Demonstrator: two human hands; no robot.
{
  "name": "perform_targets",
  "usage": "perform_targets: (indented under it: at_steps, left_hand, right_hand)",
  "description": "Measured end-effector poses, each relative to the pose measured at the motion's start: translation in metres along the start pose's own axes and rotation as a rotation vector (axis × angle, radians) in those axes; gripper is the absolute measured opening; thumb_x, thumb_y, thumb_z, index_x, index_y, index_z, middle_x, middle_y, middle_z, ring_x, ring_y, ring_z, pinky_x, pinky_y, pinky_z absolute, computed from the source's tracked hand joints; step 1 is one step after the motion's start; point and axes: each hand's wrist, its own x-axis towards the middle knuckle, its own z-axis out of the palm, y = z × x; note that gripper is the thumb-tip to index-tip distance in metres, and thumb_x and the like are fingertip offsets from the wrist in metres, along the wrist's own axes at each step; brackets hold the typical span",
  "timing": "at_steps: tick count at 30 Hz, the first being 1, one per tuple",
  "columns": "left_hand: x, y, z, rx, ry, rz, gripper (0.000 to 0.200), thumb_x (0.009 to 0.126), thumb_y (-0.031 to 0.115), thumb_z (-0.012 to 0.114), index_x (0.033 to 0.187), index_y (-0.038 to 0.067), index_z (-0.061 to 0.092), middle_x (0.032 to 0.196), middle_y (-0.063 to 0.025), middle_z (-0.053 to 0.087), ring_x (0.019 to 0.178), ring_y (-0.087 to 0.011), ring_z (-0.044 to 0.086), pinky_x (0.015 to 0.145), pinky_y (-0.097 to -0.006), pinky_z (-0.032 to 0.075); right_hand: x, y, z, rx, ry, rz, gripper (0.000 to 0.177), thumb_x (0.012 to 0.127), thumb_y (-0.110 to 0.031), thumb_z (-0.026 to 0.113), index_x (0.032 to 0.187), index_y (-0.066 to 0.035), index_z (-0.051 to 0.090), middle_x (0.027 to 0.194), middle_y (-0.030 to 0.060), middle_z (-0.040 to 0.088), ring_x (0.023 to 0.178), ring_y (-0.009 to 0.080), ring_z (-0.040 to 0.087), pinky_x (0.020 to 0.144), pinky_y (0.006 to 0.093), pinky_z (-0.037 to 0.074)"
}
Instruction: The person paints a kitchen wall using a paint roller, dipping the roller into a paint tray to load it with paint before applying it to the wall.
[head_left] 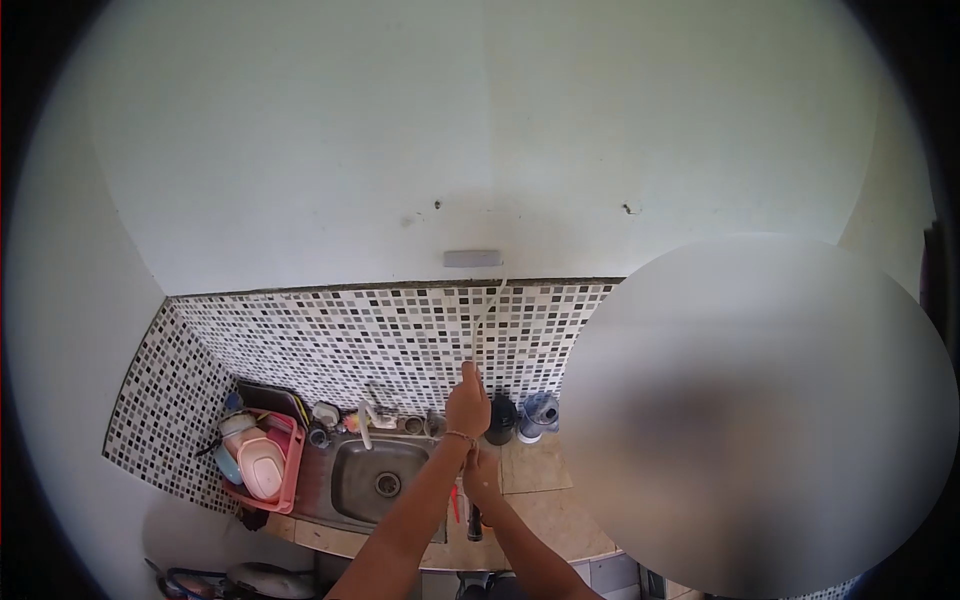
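Note:
My left hand is raised in front of the mosaic tile backsplash. Its fingers are closed around the lower end of a thin pale strip that rises toward the top edge of the tiles. My right hand is lower, just under my left wrist and above the counter. A short dark object shows right below it, and a small red thing lies beside that. Whether my right hand holds the dark object is hidden.
A steel sink with a faucet is left of my arms. A pink dish rack stands further left. A dark bottle and a clear jar stand against the tiles. A person, blurred, fills the right side.

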Motion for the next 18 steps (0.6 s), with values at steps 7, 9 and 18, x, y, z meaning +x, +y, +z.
perform_targets:
  at_steps: [7,9,18]
  left_hand:
    - [0.045,0.038,-0.038,0.032,0.059,0.091,0.020,0.100,0.021,0.036,0.111,0.005,0.038,0.062,-0.0228,0.060,0.059,-0.0448,0.060,0.051,-0.0540,0.046]
    - [0.040,0.037,-0.042,0.062,0.035,0.066,0.022,0.100,0.021,0.037,0.114,0.004,0.037,0.063,-0.0223,0.061,0.061,-0.0437,0.061,0.052,-0.0534,0.047]
    - [-0.003,-0.016,0.005,0.098,-0.079,-0.051,0.030,0.099,0.022,0.038,0.122,0.002,0.038,0.066,-0.0209,0.063,0.064,-0.0412,0.063,0.056,-0.0533,0.048]
  right_hand:
    - [0.034,-0.039,0.011,-0.031,0.041,-0.065,0.065,0.101,-0.046,0.030,0.078,0.007,0.058,0.064,0.0211,0.059,0.061,0.0329,0.060,0.056,0.0421,0.042]
    - [0.035,-0.031,0.018,-0.001,0.026,-0.065,0.068,0.101,-0.049,0.026,0.078,0.007,0.058,0.065,0.0268,0.056,0.067,0.0456,0.059,0.059,0.0468,0.042]
    - [0.003,0.053,0.025,0.054,0.011,-0.027,0.070,0.100,-0.051,0.026,0.075,0.007,0.056,0.062,0.0239,0.056,0.062,0.0438,0.055,0.058,0.0464,0.041]
